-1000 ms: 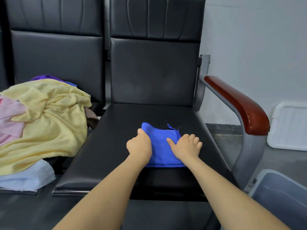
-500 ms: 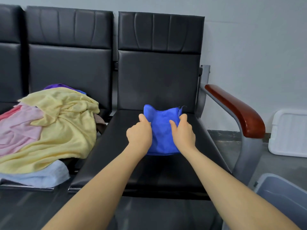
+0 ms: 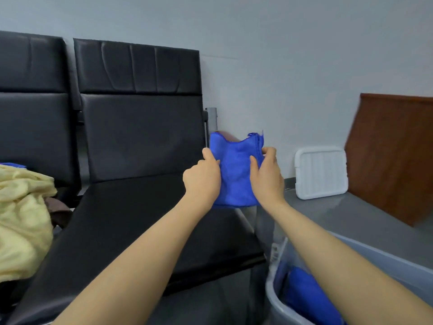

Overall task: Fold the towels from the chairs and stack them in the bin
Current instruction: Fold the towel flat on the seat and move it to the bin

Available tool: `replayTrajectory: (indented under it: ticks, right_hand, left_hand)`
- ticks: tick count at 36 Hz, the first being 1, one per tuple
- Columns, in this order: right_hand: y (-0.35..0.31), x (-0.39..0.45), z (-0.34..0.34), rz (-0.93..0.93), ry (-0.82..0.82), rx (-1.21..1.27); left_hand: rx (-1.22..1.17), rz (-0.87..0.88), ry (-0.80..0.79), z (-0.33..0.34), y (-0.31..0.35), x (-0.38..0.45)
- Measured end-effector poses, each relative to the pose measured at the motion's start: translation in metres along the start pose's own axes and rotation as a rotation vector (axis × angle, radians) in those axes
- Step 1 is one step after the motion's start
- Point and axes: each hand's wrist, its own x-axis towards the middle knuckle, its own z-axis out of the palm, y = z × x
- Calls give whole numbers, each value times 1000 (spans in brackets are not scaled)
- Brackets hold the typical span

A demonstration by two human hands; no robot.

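From the head view we see our left hand (image 3: 203, 177) and right hand (image 3: 266, 175) each pinching a side of the folded blue towel (image 3: 235, 174), held clear above the chair seat's (image 3: 145, 221) right edge, presumably to keep its fold together toward the bin (image 3: 398, 261).

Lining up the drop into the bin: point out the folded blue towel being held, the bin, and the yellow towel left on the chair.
folded blue towel (image 3: 235, 174), head view, middle of the cloth between the hands.
bin (image 3: 384, 256), head view, far grey wall.
yellow towel (image 3: 22, 221), head view, middle of the crumpled heap.
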Motion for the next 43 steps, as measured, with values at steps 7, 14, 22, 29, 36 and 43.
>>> replayTrajectory:
  ticks: [7, 14, 22, 29, 36, 43]
  right_hand:
    - [92, 7, -66, 182, 98, -34]
    - [206, -1, -109, 296, 113, -126]
    - [328, -33, -106, 345, -38, -161]
    - [415, -77, -73, 527, -280, -133]
    - [473, -120, -40, 631, -510, -73]
    - [505, -144, -21, 755, -842, -71]
  left_hand:
    - [-202, 163, -61, 30, 114, -8]
    - [-143, 268, -140, 85, 211, -32]
    - [-343, 285, -502, 196, 277, -77]
    - [-287, 362, -798, 274, 284, -113]
    - [-238, 312, -929, 335, 288, -145]
    - [-3, 350, -1006, 377, 287, -164]
